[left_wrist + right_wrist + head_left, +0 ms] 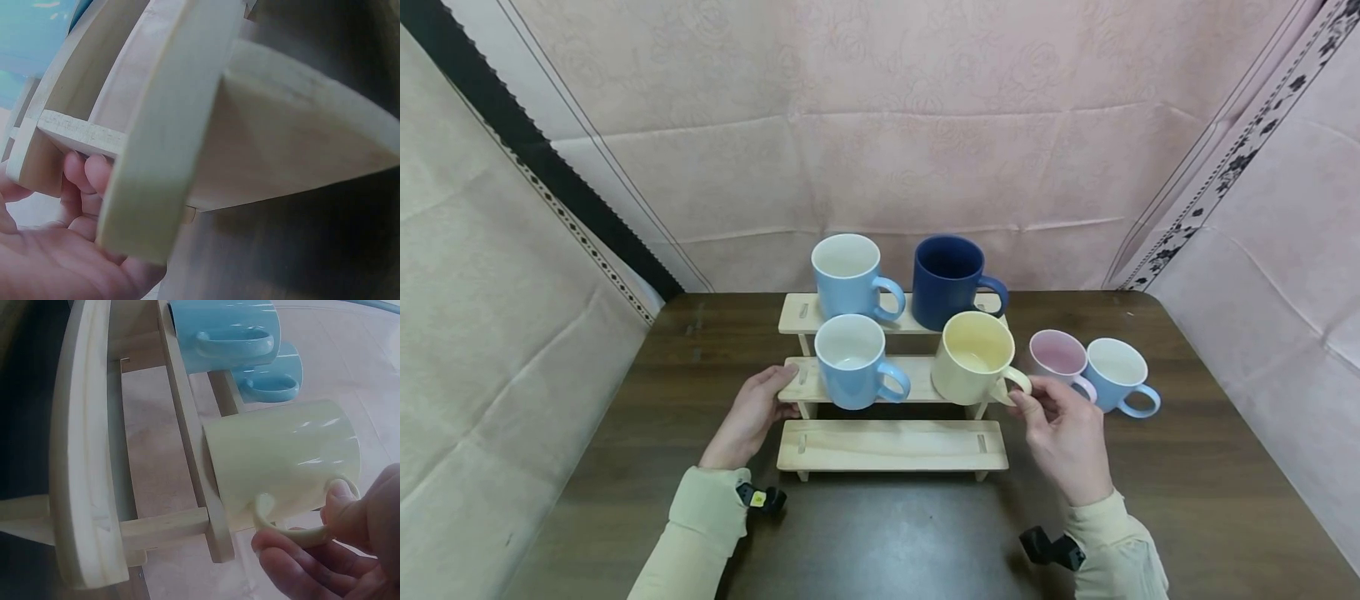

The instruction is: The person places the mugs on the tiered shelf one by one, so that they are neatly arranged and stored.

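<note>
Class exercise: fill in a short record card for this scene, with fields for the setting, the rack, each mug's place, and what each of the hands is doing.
Setting: dark wooden table, pink cloth backdrop
Rack: three-step wooden rack, bottom step bare
Top step: light blue mug; navy mug
Middle step: second light blue mug; cream mug
On table, right of rack: pink mug; small light blue mug
Left hand: grips the middle step's left end
Right hand: pinches the cream mug's handle
</note>
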`<state>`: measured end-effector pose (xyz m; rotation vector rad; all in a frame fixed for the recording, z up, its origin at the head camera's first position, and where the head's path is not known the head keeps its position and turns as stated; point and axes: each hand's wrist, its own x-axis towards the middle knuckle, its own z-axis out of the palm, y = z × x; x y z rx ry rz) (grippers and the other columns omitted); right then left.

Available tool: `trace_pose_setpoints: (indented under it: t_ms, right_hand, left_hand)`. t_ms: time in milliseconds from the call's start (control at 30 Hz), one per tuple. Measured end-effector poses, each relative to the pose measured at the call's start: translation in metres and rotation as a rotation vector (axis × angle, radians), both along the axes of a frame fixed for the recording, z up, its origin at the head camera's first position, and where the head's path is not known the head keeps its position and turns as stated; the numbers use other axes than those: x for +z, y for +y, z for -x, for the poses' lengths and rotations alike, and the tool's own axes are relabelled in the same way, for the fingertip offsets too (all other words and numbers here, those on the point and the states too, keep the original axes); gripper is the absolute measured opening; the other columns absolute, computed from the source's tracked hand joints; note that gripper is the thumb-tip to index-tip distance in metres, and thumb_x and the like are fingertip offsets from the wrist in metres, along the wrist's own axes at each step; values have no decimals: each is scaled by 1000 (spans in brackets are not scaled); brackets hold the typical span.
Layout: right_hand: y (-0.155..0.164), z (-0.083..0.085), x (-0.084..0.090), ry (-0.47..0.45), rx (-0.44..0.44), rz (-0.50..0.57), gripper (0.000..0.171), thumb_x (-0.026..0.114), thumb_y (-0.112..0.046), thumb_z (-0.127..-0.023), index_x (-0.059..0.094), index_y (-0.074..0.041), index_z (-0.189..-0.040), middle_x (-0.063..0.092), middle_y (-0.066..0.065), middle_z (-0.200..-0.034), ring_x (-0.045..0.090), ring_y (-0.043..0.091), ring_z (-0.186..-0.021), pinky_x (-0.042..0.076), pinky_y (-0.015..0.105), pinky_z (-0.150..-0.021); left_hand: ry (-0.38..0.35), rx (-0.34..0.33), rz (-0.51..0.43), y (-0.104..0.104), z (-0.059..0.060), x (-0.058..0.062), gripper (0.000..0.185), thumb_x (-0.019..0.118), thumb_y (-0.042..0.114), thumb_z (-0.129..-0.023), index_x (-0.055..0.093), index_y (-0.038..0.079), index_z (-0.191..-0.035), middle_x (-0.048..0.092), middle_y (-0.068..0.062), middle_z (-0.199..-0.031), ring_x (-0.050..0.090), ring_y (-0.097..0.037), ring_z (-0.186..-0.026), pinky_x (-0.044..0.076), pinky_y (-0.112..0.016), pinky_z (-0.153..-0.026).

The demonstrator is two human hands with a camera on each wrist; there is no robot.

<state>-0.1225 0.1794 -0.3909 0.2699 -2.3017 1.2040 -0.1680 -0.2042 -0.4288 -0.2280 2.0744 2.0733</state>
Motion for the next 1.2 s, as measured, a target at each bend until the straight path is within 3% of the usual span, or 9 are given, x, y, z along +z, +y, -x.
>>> trace_pose_setpoints:
  t_ms: [333, 767, 1200]
  right_hand:
    - [-2, 1, 1, -29, 0, -25, 18, 73, 4, -83, 68, 4, -100, 71, 13, -90, 71, 20, -70, 49, 10, -63]
    - [-3, 2, 3, -25, 6, -39, 18, 74, 3, -83, 68, 3, -99, 71, 11, -88, 70, 18, -68, 49, 10, -62]
    - [-8, 4, 8, -66, 65, -33, 16, 74, -2, -85, 67, 1, -100, 70, 7, -86, 68, 13, -69, 54, 20, -64]
  left_hand:
    - [-8, 2, 0, 0, 0, 0, 46, 52, 44, -100, 55, 1, -116, 58, -6, -92, 56, -18, -77, 49, -36, -79]
    - [0, -17, 7, 0, -1, 1, 50, 50, 45, -100, 53, 1, -123, 59, -7, -100, 57, -20, -83, 46, -42, -86]
    - [-4, -15, 6, 0, -1, 2, 48, 50, 44, -101, 53, 1, -123, 59, -7, -101, 57, -20, -84, 47, -40, -85]
